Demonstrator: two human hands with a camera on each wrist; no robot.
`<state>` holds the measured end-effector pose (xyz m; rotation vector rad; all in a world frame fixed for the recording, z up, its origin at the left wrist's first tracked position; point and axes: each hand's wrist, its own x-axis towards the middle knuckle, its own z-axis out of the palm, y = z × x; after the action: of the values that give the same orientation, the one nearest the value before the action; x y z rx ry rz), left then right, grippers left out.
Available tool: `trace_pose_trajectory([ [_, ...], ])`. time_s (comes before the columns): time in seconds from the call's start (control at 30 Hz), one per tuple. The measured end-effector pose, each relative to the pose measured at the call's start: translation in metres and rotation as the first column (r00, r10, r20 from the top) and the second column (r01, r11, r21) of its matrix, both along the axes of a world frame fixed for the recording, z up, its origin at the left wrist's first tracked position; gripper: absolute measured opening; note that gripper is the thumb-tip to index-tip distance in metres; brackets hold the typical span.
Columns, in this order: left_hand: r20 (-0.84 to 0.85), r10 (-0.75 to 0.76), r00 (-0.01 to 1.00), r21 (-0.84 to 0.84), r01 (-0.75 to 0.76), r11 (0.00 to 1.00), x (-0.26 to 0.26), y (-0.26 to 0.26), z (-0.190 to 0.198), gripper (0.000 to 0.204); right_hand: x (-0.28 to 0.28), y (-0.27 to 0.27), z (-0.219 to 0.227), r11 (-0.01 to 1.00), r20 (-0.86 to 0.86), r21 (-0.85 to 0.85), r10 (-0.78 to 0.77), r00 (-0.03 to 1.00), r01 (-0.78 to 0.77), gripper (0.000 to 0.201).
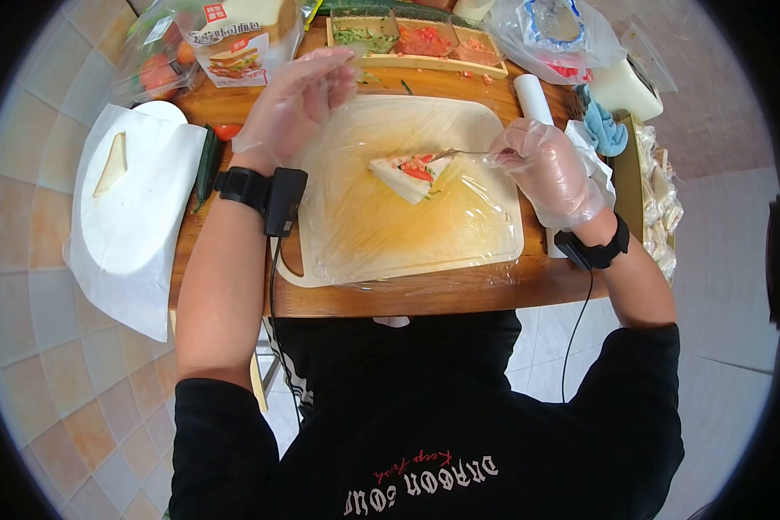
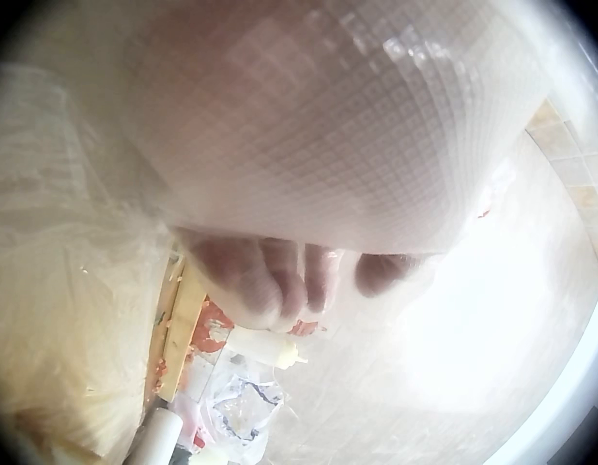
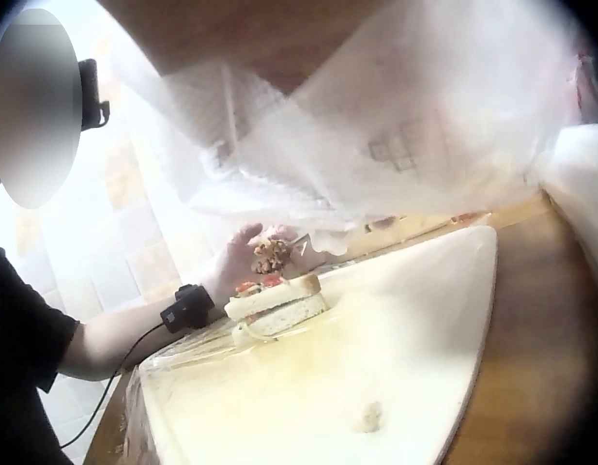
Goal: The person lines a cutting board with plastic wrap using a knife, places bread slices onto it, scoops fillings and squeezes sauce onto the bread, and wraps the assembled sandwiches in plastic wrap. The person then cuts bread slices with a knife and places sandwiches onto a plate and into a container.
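Note:
A triangular sandwich (image 1: 407, 180) lies on the film-covered cutting board (image 1: 347, 251), with red and green filling showing. In the right wrist view the sandwich (image 3: 279, 302) has two thick bread layers, and chunky filling (image 3: 273, 254) on a utensil is just above it. The gloved right hand (image 1: 550, 169) grips the handle of this thin metal utensil (image 1: 464, 152), its far end at the sandwich. The gloved left hand (image 1: 299, 108) is raised over the board's left edge, fingers loosely bent, holding nothing visible. In the left wrist view its palm (image 2: 308, 126) fills the upper part.
Behind the board stands a wooden tray (image 1: 407, 64) with three dishes of chopped food. A bread bag (image 1: 234, 48) and a tomato pack (image 1: 158, 74) are back left. A white plate (image 1: 134, 208) and cucumber (image 1: 208, 165) lie left; a white roll (image 1: 533, 100) and wrapped items (image 1: 659, 191) right.

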<state>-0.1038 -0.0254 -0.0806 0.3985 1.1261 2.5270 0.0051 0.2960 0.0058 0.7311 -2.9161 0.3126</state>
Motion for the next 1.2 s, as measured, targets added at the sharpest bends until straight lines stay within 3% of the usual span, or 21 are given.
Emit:
trace_pose_trajectory([
  [0.33,0.006,0.004,1.000,-0.003,-0.004,1.000,0.002,0.001,0.004,0.025,-0.003,0.010,-0.001,0.997,0.088,-0.084,0.004,0.996,0.003,0.007],
  [0.4,0.013,-0.001,1.000,-0.013,0.001,1.000,0.002,0.001,0.006,0.024,-0.007,0.013,0.004,0.897,0.254,-0.389,-0.114,0.961,0.209,0.009],
  [0.43,0.026,-0.004,1.000,-0.024,0.005,1.000,0.002,0.001,0.007,0.023,-0.014,0.016,0.007,0.898,0.246,-0.389,-0.113,0.963,0.205,0.009],
  [0.53,0.071,0.013,0.997,0.001,-0.013,1.000,0.004,0.003,0.009,0.023,-0.051,0.035,0.016,0.624,0.543,-0.589,-0.165,0.824,0.513,0.013],
  [0.57,0.063,0.011,0.998,0.001,-0.011,1.000,0.004,0.004,0.008,0.023,-0.062,0.042,0.012,0.551,0.557,-0.622,-0.189,0.809,0.557,0.019],
  [0.67,0.050,0.015,0.999,-0.016,-0.014,1.000,0.005,0.002,0.009,0.023,-0.096,0.051,0.006,0.495,0.581,-0.609,-0.253,0.774,0.619,0.022],
  [0.7,0.060,0.010,0.998,-0.020,-0.008,1.000,0.005,0.002,0.010,0.024,-0.101,0.052,0.007,0.533,0.560,-0.567,-0.310,0.769,0.628,0.024],
  [0.83,0.064,0.019,0.998,-0.021,-0.017,1.000,0.006,0.003,0.011,0.024,-0.136,0.055,-0.003,0.495,0.598,-0.565,-0.307,0.741,0.661,0.025],
  [0.93,0.067,0.009,0.998,-0.008,-0.008,1.000,0.006,0.003,0.009,0.024,-0.150,0.053,-0.002,0.541,0.635,-0.501,-0.301,0.711,0.676,0.023],
  [1.0,0.062,0.013,0.998,0.006,-0.013,1.000,0.004,0.003,0.009,0.024,-0.157,0.049,0.008,0.798,0.405,-0.196,-0.464,0.788,0.570,0.025],
  [1.03,0.067,0.010,0.998,0.012,-0.011,1.000,0.005,0.003,0.009,0.024,-0.159,0.045,0.015,0.806,0.395,-0.186,-0.462,0.794,0.561,0.025],
  [1.07,0.067,0.017,0.998,0.025,-0.019,1.000,0.007,0.003,0.008,0.024,-0.159,0.040,0.021,0.837,0.082,-0.170,-0.513,0.854,0.519,0.027],
  [1.1,0.061,0.008,0.998,0.013,-0.009,1.000,0.007,0.003,0.009,0.024,-0.161,0.036,0.026,0.865,-0.240,-0.144,-0.502,0.831,0.481,0.029],
  [1.13,0.053,-0.002,0.999,-0.001,0.003,1.000,0.006,0.003,0.011,0.024,-0.177,0.042,0.031,0.869,-0.247,-0.139,-0.496,0.833,0.476,0.029],
  [1.2,0.059,-0.006,0.998,0.011,0.006,1.000,0.007,0.003,0.010,0.024,-0.226,0.059,0.039,0.811,0.079,-0.293,-0.507,0.858,0.506,0.035],
])
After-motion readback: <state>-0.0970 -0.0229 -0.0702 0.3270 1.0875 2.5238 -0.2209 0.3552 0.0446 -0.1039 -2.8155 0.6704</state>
